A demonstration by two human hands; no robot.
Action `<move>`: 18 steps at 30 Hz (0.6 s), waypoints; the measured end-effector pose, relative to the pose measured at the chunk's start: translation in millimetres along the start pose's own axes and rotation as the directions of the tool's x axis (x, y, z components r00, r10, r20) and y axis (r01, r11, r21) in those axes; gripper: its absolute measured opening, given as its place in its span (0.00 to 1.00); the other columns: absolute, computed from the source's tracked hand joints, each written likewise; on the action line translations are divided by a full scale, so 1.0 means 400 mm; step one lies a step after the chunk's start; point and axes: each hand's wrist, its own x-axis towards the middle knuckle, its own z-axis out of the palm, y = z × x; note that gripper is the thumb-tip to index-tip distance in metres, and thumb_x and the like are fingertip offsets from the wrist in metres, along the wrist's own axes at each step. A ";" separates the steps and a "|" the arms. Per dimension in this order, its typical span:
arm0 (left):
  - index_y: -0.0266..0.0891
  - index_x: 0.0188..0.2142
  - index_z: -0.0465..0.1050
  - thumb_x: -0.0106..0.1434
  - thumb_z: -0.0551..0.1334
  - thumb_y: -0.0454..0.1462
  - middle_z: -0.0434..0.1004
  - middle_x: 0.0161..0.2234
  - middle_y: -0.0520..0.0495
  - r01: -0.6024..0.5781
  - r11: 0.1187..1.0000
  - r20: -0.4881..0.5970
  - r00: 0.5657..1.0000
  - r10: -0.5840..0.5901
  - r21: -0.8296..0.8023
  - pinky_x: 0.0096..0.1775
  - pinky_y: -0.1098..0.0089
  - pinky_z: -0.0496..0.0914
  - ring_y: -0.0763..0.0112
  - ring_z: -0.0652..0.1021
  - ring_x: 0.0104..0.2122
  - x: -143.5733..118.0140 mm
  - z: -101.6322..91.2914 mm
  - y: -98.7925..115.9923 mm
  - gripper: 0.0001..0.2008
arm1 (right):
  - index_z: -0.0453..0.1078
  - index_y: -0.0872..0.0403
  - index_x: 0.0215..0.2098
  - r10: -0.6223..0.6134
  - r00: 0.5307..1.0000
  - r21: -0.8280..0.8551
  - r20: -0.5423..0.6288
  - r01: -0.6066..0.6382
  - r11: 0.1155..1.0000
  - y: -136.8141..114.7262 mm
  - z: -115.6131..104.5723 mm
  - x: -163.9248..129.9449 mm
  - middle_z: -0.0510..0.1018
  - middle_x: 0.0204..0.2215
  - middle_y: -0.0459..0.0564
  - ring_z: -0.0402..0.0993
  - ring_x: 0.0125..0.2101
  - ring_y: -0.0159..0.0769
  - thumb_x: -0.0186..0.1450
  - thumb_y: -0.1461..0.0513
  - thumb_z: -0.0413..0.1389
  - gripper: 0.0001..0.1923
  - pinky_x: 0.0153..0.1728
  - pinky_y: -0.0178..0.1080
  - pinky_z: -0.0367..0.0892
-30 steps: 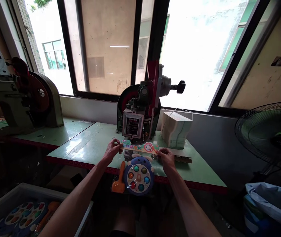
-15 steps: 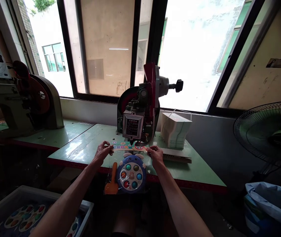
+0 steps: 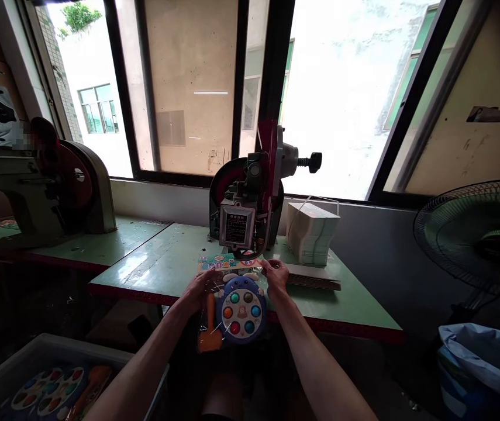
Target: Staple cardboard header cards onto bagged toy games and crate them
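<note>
A clear plastic bag hangs over the table's front edge. In it are a round blue toy (image 3: 241, 282) with several coloured buttons and an orange toy hammer (image 3: 210, 339). A printed header card (image 3: 214, 264) lies along the bag's top, its upper edge under the head of the stapling machine (image 3: 236, 225). My right hand (image 3: 276, 276) pinches the card's right end. My left hand (image 3: 199, 287) is closed on the bag's upper left side, just below the card; its fingertips are partly hidden.
A strapped stack of cards (image 3: 313, 234) stands on the green table (image 3: 153, 251), right of the machine, near flat cardboard (image 3: 313, 279). A second machine (image 3: 74, 187) is at left. A crate (image 3: 69, 345) of bagged toys sits low left. A fan (image 3: 486, 240) and a lined bin (image 3: 482, 362) are at right.
My left hand has moved from the card's left end down and right to the bag's side. The toy and hammer have swung slightly right. My right hand keeps its pinch on the card.
</note>
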 end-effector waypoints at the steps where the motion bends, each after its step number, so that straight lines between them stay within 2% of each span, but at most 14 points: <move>1: 0.34 0.34 0.80 0.56 0.73 0.49 0.87 0.36 0.34 0.002 1.000 -0.002 1.000 -0.002 -0.016 0.34 0.60 0.81 0.53 0.86 0.33 0.000 0.009 -0.002 0.19 | 0.70 0.50 0.29 0.012 1.000 0.009 0.013 -0.012 1.000 -0.003 -0.003 -0.008 0.77 0.21 0.44 0.72 0.22 0.36 0.47 0.47 0.74 0.24 0.25 0.39 0.68; 4: 0.35 0.32 0.79 0.58 0.73 0.46 0.87 0.32 0.39 -0.031 0.998 -0.062 0.998 0.027 -0.058 0.33 0.65 0.80 0.59 0.85 0.30 -0.004 0.008 0.007 0.15 | 0.74 0.52 0.32 0.070 0.987 -0.011 0.147 -0.069 0.998 -0.005 -0.021 -0.049 0.82 0.26 0.51 0.78 0.26 0.41 0.53 0.40 0.69 0.26 0.27 0.40 0.71; 6: 0.36 0.32 0.79 0.57 0.73 0.44 0.87 0.30 0.41 -0.046 0.997 -0.112 0.993 0.038 -0.068 0.32 0.67 0.79 0.61 0.85 0.28 -0.016 -0.014 0.020 0.13 | 0.77 0.54 0.31 0.104 0.953 -0.081 0.285 -0.084 0.993 0.006 -0.034 -0.088 0.84 0.29 0.54 0.79 0.28 0.41 0.56 0.38 0.66 0.28 0.28 0.39 0.71; 9: 0.36 0.31 0.78 0.57 0.73 0.41 0.86 0.30 0.41 -0.051 0.997 -0.162 0.986 0.041 -0.059 0.31 0.67 0.79 0.61 0.85 0.27 -0.053 -0.057 0.042 0.11 | 0.78 0.53 0.27 0.099 0.906 -0.183 0.412 -0.024 0.983 0.035 -0.033 -0.141 0.84 0.28 0.53 0.79 0.28 0.40 0.57 0.38 0.64 0.27 0.30 0.39 0.72; 13: 0.36 0.32 0.78 0.56 0.73 0.40 0.86 0.30 0.40 -0.036 0.999 -0.209 0.977 0.030 -0.021 0.28 0.66 0.79 0.59 0.84 0.25 -0.100 -0.097 0.065 0.10 | 0.78 0.53 0.26 0.073 0.898 -0.218 0.434 0.026 0.976 0.061 -0.003 -0.176 0.83 0.25 0.52 0.78 0.27 0.40 0.58 0.39 0.63 0.26 0.32 0.40 0.73; 18: 0.36 0.30 0.78 0.57 0.72 0.38 0.85 0.28 0.40 -0.046 0.999 -0.273 0.961 0.043 -0.002 0.27 0.67 0.79 0.60 0.83 0.24 -0.116 -0.108 0.081 0.08 | 0.78 0.55 0.26 0.063 0.900 -0.238 0.431 0.045 0.970 0.067 0.013 -0.178 0.83 0.24 0.52 0.78 0.26 0.39 0.60 0.42 0.62 0.25 0.31 0.38 0.72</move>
